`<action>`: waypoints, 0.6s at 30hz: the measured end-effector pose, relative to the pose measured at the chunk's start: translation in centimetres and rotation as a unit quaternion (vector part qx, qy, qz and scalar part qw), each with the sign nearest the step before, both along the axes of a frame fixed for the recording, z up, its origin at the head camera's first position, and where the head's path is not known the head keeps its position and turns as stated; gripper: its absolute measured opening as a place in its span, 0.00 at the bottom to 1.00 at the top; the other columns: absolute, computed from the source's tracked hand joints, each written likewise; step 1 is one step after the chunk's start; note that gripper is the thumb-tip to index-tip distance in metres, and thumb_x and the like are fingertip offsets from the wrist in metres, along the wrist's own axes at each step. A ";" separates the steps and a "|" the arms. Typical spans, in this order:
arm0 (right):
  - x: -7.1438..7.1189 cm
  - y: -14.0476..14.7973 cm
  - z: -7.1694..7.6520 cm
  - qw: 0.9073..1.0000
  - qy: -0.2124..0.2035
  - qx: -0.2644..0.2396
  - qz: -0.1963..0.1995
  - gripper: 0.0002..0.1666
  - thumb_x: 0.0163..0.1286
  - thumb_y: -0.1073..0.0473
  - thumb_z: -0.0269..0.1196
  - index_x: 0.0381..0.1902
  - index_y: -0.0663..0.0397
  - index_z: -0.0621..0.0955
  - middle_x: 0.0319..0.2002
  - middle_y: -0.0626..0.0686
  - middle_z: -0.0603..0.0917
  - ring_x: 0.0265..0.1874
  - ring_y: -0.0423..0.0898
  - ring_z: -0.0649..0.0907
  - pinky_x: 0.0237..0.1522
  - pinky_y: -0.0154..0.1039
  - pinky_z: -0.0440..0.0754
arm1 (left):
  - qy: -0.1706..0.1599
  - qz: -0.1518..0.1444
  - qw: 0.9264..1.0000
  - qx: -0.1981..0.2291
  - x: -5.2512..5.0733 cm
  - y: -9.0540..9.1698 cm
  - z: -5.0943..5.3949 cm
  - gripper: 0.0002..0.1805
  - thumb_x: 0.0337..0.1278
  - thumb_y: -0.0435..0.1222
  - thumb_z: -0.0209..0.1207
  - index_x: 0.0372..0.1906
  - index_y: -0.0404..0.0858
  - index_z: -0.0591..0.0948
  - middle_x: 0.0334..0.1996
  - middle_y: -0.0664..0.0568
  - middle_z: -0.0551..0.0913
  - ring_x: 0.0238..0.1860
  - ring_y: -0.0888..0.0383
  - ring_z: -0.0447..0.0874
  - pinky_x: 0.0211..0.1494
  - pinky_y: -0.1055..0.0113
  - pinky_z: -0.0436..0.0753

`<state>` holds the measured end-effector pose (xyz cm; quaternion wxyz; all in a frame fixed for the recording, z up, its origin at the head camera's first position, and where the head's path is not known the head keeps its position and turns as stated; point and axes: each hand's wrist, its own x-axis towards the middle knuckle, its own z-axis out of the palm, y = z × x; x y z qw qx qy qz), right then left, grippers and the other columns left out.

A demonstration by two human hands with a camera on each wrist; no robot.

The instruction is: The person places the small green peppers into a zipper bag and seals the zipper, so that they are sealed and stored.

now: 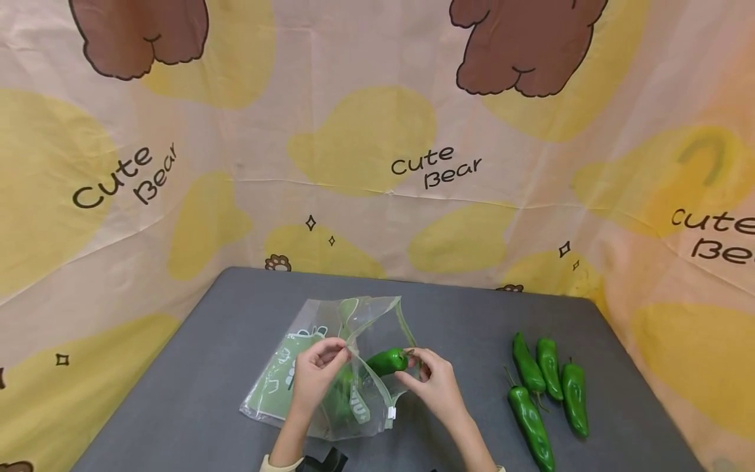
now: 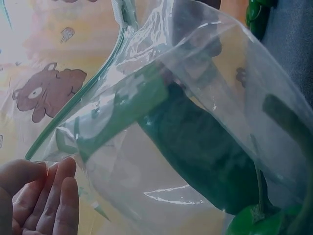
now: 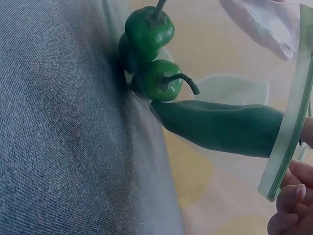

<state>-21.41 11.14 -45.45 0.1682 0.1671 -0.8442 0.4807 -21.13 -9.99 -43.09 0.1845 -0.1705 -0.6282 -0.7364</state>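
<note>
A clear zip bag point(image 1: 274, 387) with green print lies on the table, its mouth held apart on the right. My left hand point(image 1: 315, 373) pinches the near rim of the mouth; in the left wrist view its thumb and fingertips meet at the green zip strip point(image 2: 73, 105). My right hand point(image 1: 436, 383) holds a long green pepper point(image 1: 386, 362) by its stem end. That pepper's body reaches through the mouth, pointing into the bag. In the right wrist view, other green peppers point(image 3: 159, 83) lie deeper within the bag, near the held one's tip.
Several green peppers point(image 1: 548, 370) lie loose on the grey table point(image 1: 472, 314) to the right. A white zip slider point(image 1: 392, 412) sits at the bag's near corner. Printed cloth point(image 1: 354, 229) hangs round the table's back and sides.
</note>
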 end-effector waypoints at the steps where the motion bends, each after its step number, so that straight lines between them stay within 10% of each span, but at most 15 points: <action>1: 0.0 0.0 0.0 1.000 0.001 -0.002 0.000 0.15 0.45 0.63 0.72 0.33 0.54 0.80 0.24 0.44 0.76 0.12 0.33 0.61 0.11 0.26 0.60 | 0.000 0.000 1.000 0.000 0.0 0.0 -0.1 0.04 0.46 0.15 0.55 0.31 0.17 0.74 0.25 0.54 0.82 0.29 0.62 0.81 0.34 0.69 0.82; 18: 0.2 -0.6 0.4 0.998 0.050 -0.043 0.010 0.09 0.50 0.66 0.69 0.32 0.56 0.82 0.23 0.40 0.77 0.11 0.34 0.60 0.11 0.25 0.57 | 0.018 0.009 1.000 0.007 0.0 0.2 -0.3 0.04 0.46 0.15 0.55 0.30 0.18 0.75 0.25 0.49 0.82 0.29 0.62 0.82 0.33 0.69 0.82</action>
